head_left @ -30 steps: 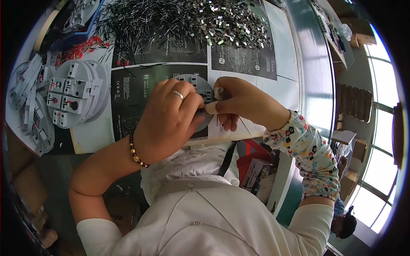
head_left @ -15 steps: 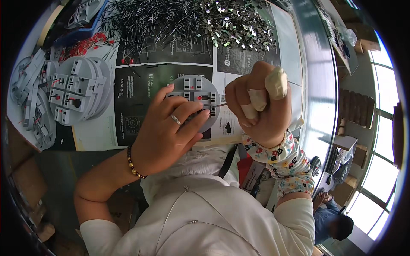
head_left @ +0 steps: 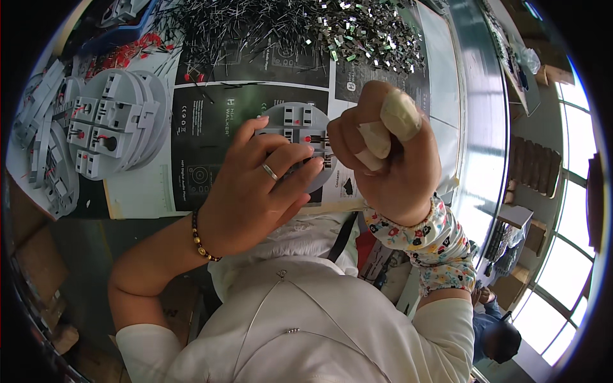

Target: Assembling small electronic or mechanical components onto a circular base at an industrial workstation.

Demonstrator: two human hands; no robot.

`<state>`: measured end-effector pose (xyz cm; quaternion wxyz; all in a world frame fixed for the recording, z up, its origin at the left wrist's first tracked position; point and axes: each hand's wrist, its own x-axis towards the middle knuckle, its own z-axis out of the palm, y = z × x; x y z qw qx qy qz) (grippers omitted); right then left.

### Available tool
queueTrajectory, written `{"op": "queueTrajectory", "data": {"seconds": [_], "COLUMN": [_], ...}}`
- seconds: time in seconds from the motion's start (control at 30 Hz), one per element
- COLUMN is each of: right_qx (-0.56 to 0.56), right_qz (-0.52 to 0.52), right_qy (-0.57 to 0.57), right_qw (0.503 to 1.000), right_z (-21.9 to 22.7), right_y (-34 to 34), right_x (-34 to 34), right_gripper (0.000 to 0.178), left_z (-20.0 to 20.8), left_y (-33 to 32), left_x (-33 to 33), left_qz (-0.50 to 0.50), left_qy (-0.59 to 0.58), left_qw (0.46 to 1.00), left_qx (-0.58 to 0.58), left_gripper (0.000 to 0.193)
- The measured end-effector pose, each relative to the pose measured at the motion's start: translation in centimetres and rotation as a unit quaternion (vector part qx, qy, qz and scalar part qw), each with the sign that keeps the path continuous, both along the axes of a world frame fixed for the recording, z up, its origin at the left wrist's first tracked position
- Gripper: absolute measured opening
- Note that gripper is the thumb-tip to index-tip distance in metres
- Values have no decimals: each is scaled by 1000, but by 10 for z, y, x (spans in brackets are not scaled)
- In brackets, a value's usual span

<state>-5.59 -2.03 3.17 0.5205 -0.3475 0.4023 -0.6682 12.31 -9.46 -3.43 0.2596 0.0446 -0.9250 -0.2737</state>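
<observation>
A round grey plastic base (head_left: 296, 125) with raised square blocks lies on the table in front of me. Near its middle sits a small red piece (head_left: 307, 138) beside dark metal parts. My left hand (head_left: 246, 191) is curled over the base's left and near side, its fingertips pressed on it. At the base's right edge, my right hand (head_left: 402, 163) is closed in a fist, with pale wraps (head_left: 401, 115) on its fingers. The fist grips a thin metal tool, now mostly hidden; the grip covers its kind.
Stacked grey bases (head_left: 115, 124) stand at the left, with loose grey parts (head_left: 48, 140) beside them. Red pieces (head_left: 137, 48) lie behind. Heaps of black pins (head_left: 236, 25) and small shiny metal plates (head_left: 370, 38) cover the far side. A person (head_left: 495, 335) sits at the lower right.
My right fist has shifted slightly and tilted over the base's right edge, hiding the thin metal shaft seen before. My left hand stays on the base. The whole view has shifted a little.
</observation>
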Motion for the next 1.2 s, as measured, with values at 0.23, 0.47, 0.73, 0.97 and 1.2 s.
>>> {"op": "queueTrajectory", "data": {"seconds": [0.23, 0.47, 0.73, 0.97, 1.2], "right_qx": [-50, -117, -63, 4, 211], "right_qz": [-84, -71, -53, -130, -263], "right_qy": [23, 61, 151, 490, 179], "right_qw": [995, 989, 985, 862, 924], "right_z": [4, -8, -14, 49, 13], "right_y": [7, 22, 22, 49, 127], "right_x": [9, 13, 13, -31, -105], "right_gripper": [28, 26, 11, 19, 47], "left_z": [-2, 4, 0, 24, 45], "left_y": [-1, 0, -2, -2, 49], "left_x": [0, 2, 1, 3, -62], "left_qz": [-10, 12, -4, 46, -9], "left_qy": [-4, -45, -39, 30, 131], "left_qw": [1000, 999, 999, 998, 991], "left_qx": [1, -12, 11, -1, -11], "left_gripper": [51, 49, 63, 54, 45]}}
